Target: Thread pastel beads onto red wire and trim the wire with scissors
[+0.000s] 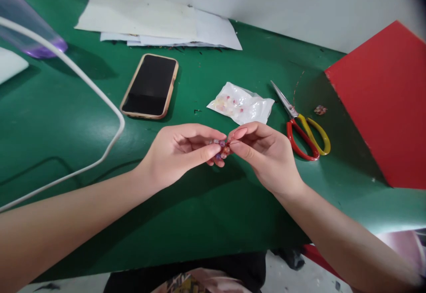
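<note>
Beads [226,150] sit between left hand [171,151] and right hand [271,158], fingers [204,154] pinching them. A slackened pinch could spill them.

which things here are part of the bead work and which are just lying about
Part of it: beads, held in the fingers; probably scissors, packet, small cluster.

Apparently just lying about: phone, papers, red object, purple object, white tube.

We see a phone [151,85] near some papers [143,13] on a green table [189,217] and, cut off at the right edge, perhaps a red box [382,107].
</note>
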{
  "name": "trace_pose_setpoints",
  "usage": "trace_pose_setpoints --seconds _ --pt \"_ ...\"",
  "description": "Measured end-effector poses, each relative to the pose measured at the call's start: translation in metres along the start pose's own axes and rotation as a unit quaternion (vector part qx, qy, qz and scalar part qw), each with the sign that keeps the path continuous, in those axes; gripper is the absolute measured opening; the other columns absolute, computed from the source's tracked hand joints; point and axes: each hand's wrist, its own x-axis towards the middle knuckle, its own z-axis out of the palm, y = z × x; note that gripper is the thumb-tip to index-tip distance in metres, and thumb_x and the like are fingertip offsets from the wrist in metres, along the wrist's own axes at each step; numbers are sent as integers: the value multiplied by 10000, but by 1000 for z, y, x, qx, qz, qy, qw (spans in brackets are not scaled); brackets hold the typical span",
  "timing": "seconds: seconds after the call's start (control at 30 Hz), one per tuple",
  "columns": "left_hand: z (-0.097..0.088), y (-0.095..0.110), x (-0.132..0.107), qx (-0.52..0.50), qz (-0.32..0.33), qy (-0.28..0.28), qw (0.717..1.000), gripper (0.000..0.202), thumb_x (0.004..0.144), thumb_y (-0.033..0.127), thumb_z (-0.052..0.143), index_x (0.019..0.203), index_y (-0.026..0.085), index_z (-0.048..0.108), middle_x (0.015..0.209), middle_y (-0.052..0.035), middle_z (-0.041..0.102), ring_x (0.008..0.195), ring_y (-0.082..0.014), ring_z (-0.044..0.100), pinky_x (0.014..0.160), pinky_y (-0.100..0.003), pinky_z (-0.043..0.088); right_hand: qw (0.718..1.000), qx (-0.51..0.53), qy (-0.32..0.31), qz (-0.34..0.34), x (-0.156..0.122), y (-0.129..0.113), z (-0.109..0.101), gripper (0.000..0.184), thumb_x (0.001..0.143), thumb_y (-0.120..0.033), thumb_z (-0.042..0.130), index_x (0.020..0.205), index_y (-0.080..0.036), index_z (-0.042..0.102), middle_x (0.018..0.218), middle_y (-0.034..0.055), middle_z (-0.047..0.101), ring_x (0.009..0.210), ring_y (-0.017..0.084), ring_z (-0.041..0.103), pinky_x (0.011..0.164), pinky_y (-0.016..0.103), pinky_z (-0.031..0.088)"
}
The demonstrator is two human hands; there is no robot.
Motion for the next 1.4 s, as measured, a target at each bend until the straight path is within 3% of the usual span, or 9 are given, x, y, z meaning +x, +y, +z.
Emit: trace_pose_setpoints --seconds 0.17,0.47,0.57,0.67,0.77,0.97,1.13,1.27,1.4 --pt "-1 -5 1 -38 -6 8 999 79 818 158 694 883 194 720 784 -11 749 645 -140 714 625 -255 626 1000 -7 7 7 -2 1 1 224 805 -247 723 985 -214 595 894 5 674 849 125 671 797 270 588" --pt "-2 -6 3 -68 14 24 997 87 840 120 651 877 194 676 800 10 718 722 -115 703 671 -209 601 998 -54 18 -15 -4 -2 4 148 816 -249 711 842 -194 576 853 12 664 779 113 649 743 256 558" --pt "-2 -6 2 -25 33 48 998 56 827 149 675 860 194 676 820 4 719 765 -118 702 704 -201 599 996 -83 8 -18 -6 -2 4 154 823 -284 704 911 -196 615 884 25 675 789 129 663 750 276 570" --pt "-1 -4 -1 90 60 78 991 81 792 188 721 866 192 690 878 -16 730 794 -137 702 713 -203 601 994 -108 -10 -8 -6 1 6 272 753 -285 773 975 -207 636 913 27 704 824 144 681 752 274 587" --pt "0 -3 -4 151 64 83 983 130 766 224 750 885 196 706 910 -26 742 814 -165 713 713 -223 614 995 -102 8 12 -5 4 6 302 689 -263 820 932 -212 648 896 17 723 833 151 702 750 269 607" --pt "1 -2 -2 58 24 80 995 111 847 258 678 935 212 728 882 2 756 757 -133 732 745 -221 627 996 -55 69 25 2 4 3 168 741 -278 781 844 -189 683 707 -21 707 623 98 679 630 216 597" --pt "-1 -5 0 23 42 31 998 252 765 198 758 1006 259 718 1025 -1 751 873 -165 733 821 -264 623 996 -42 79 -1 4 5 1 118 777 -284 753 856 -209 707 730 -29 708 623 83 657 622 211 587" --pt "-3 -5 -1 65 37 35 997 267 745 182 774 996 258 724 955 7 764 839 -163 739 808 -257 626 997 -54 60 -9 0 3 2 154 808 -274 723 959 -243 729 817 -21 731 674 92 668 678 239 606" --pt "-1 -2 -1 84 61 53 993 248 736 135 776 946 260 735 902 43 772 800 -119 739 766 -169 609 998 -61 3 -28 -3 0 2 285 774 -190 752 1046 -266 716 964 -18 739 843 106 698 805 242 614"
